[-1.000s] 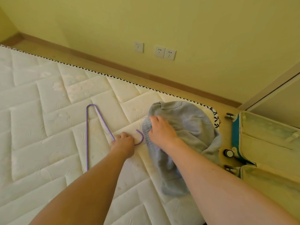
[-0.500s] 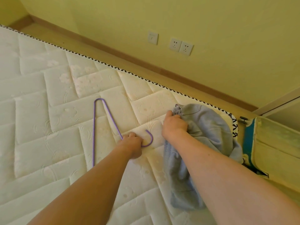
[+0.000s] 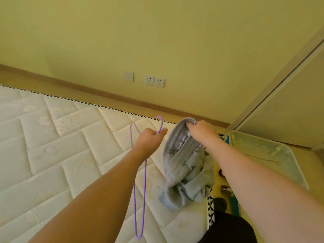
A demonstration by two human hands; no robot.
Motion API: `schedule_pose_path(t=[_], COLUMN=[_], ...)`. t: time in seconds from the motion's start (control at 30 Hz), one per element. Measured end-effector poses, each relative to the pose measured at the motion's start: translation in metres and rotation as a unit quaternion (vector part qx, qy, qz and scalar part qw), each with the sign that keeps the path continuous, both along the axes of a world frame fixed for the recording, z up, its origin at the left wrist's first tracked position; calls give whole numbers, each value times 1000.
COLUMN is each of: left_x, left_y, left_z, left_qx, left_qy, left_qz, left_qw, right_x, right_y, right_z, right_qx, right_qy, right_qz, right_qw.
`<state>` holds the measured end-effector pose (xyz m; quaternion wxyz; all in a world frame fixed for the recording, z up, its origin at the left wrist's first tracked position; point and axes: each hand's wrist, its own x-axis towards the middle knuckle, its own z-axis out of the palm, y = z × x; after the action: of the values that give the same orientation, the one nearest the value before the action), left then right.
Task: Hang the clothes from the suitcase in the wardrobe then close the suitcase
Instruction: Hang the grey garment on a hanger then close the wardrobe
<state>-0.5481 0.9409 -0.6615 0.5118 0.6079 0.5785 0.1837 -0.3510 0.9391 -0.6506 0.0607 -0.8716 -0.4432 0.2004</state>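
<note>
My left hand (image 3: 149, 140) grips a thin purple hanger (image 3: 139, 199) just below its hook and holds it up off the mattress, so the frame hangs down beside my forearm. My right hand (image 3: 201, 131) grips the ribbed edge of a grey garment (image 3: 185, 172) and lifts it; the garment's lower part still rests bunched on the mattress corner. The open suitcase (image 3: 263, 149), with a pale lining and teal shell, lies on the floor at the right, partly behind my right arm.
A white quilted mattress (image 3: 52, 155) fills the left and centre. A yellow wall with sockets (image 3: 154, 81) runs behind it. A pale wardrobe door (image 3: 289, 102) stands at the right. Suitcase wheels (image 3: 220, 172) sit beside the mattress corner.
Both hands rose from the mattress. The left lifted the hanger so that it now dangles; the right pulled the grey garment's edge up. The view tilted upward.
</note>
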Motion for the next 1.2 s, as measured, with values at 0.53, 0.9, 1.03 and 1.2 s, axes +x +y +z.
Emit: schedule_pose_path(t=[0.53, 0.9, 1.03, 1.2], left_x=[61, 99, 117, 138], left_y=[-65, -75, -69, -67], left_z=[183, 217, 226, 241], left_qx=[-19, -63, -49, 35], left_qy=[-309, -334, -371, -350], left_qz=[-251, -284, -269, -199], left_qw=[917, 896, 888, 915], right_x=[99, 100, 93, 92], right_y=[-68, -97, -110, -119], right_z=[97, 140, 164, 188], right_qx=[161, 249, 270, 274], right_qy=[137, 160, 42, -45], right_qz=[-302, -201, -71, -25], right_qw=[930, 934, 959, 960])
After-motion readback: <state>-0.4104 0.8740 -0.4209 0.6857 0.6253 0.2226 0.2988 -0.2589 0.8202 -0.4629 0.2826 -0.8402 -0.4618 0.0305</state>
